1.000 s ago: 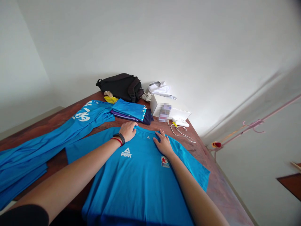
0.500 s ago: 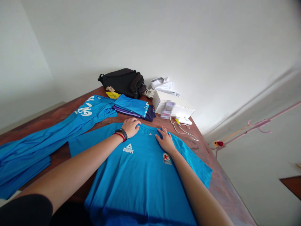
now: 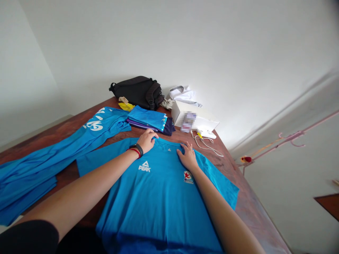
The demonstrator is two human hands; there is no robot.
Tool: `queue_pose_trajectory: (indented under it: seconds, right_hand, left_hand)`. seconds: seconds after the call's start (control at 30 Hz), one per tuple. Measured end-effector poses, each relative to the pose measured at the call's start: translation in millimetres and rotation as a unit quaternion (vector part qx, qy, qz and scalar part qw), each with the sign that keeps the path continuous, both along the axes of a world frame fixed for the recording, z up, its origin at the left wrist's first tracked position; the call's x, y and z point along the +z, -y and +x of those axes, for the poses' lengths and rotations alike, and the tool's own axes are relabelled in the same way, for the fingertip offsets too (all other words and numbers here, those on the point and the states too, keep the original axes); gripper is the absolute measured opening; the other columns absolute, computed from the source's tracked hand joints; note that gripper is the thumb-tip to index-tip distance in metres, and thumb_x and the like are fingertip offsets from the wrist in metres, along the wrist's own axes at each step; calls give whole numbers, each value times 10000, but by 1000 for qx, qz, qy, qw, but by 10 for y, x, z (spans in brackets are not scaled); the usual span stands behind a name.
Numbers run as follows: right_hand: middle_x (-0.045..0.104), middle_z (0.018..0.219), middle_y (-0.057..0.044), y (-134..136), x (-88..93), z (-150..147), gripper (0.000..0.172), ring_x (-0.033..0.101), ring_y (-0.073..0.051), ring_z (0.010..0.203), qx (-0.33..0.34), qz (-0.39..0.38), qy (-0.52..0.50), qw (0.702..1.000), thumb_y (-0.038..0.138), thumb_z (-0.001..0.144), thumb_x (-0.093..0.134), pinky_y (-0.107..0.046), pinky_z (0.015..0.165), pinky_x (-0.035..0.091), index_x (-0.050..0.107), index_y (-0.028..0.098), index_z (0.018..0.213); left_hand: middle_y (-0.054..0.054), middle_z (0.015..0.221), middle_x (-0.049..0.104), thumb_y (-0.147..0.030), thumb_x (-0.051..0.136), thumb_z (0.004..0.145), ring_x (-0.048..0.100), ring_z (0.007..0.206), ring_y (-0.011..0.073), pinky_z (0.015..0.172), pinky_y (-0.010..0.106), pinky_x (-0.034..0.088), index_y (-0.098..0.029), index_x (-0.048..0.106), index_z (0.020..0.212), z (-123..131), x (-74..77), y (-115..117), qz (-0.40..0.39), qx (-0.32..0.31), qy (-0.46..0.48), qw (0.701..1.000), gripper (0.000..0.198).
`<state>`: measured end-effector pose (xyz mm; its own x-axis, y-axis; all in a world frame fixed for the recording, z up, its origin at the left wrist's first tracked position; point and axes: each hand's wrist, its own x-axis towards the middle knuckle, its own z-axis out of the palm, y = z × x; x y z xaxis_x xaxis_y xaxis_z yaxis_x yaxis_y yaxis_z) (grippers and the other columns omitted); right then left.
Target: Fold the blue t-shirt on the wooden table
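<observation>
A bright blue T-shirt [image 3: 159, 197] lies spread flat on the wooden table, with a white PEAK logo and a star badge on its chest. My left hand [image 3: 147, 140], wearing a black wristband and a red string, curls its fingers over the left side of the collar. My right hand [image 3: 188, 156] rests on the shirt just right of the collar, fingers spread. My forearms cover much of the shirt's body, and its lower part runs out of view.
A long blue garment [image 3: 53, 155] with white print lies left. Beyond are folded blue and purple clothes [image 3: 147, 119], a black bag [image 3: 137, 92], yellow cloth [image 3: 125, 106], a white box [image 3: 194, 118] and a white cable [image 3: 209, 146]. The reddish-brown table [image 3: 225, 165] ends at the right.
Both hands have shifted slightly toward the collar, and my left fingers curl more tightly at its edge. The view has tilted a little since the oldest frame.
</observation>
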<state>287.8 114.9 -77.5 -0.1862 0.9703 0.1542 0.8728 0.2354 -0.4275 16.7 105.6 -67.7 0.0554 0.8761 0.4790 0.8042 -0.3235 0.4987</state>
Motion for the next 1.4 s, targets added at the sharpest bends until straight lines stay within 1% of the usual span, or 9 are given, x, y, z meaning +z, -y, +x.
queue_pose_trajectory:
  seconds: [0.27,0.43,0.53,0.63,0.83,0.93,1.1,1.3,1.4]
  right_hand:
    - [468,1506,-114,-55,-45,56,462,244,-352,1494,-19,23,-45,999,445,923,492,-566,1172,256,572,205,1310]
    - [621,1310,-113,-107,-63,119,385,526,-313,1299,-26,35,-65,997,450,919,487,-460,1088,395,564,228,1224]
    - [642,1274,-134,-137,-68,162,405,600,-298,1199,-42,42,-79,995,421,940,437,-420,1009,454,501,197,1272]
    - [656,1257,-136,-165,-64,205,386,606,-291,1185,-55,49,-85,994,375,946,408,-410,984,462,501,190,1272]
    - [705,1168,-85,-194,-33,239,292,607,-274,1154,-19,63,-81,995,335,912,444,-394,1029,433,666,215,1058]
    - [702,1189,-88,-196,-34,240,325,605,-275,1162,-11,70,-81,994,336,912,456,-398,1035,434,672,205,1117]
    - [667,1281,-109,-196,-60,240,424,581,-276,1226,-10,84,-80,993,313,919,470,-431,1064,428,581,168,1302]
    - [583,1434,-57,-181,-109,208,411,405,-290,1426,32,79,-57,995,289,928,505,-473,1183,305,633,218,1311]
    - [576,1441,-72,-188,-121,205,408,416,-298,1421,37,78,-52,995,285,941,490,-490,1181,306,643,205,1310]
  left_hand:
    - [40,1033,699,-155,563,844,654,1014,218,991,361,511,-234,729,913,11,9,4,-15,14,3,1000,196]
    - [32,992,735,-174,581,844,666,991,227,974,370,510,-245,747,880,9,6,0,-24,9,3,1000,185]
    - [27,998,739,-155,570,840,673,989,217,961,350,519,-239,750,875,1,2,-16,-17,4,18,1000,202]
    - [23,1002,740,-109,547,824,682,981,197,973,327,521,-223,749,863,-8,10,-29,-1,-10,39,999,235]
    - [44,1102,710,-35,514,778,646,1103,194,1061,330,476,-200,728,891,-18,43,-37,42,-24,73,996,293]
    - [46,1073,710,-24,506,772,646,1086,193,1039,330,490,-191,703,928,-29,42,-48,51,-22,77,995,303]
    - [50,1051,705,-34,537,783,654,999,197,951,337,524,-190,684,977,-37,26,-51,44,-7,54,998,289]
    - [61,1123,676,-95,642,773,583,1121,296,986,439,462,-247,711,990,-13,37,14,27,37,-12,999,274]
    - [84,1060,681,-144,661,797,595,1072,319,918,438,476,-234,711,963,-14,40,31,11,64,-31,997,195]
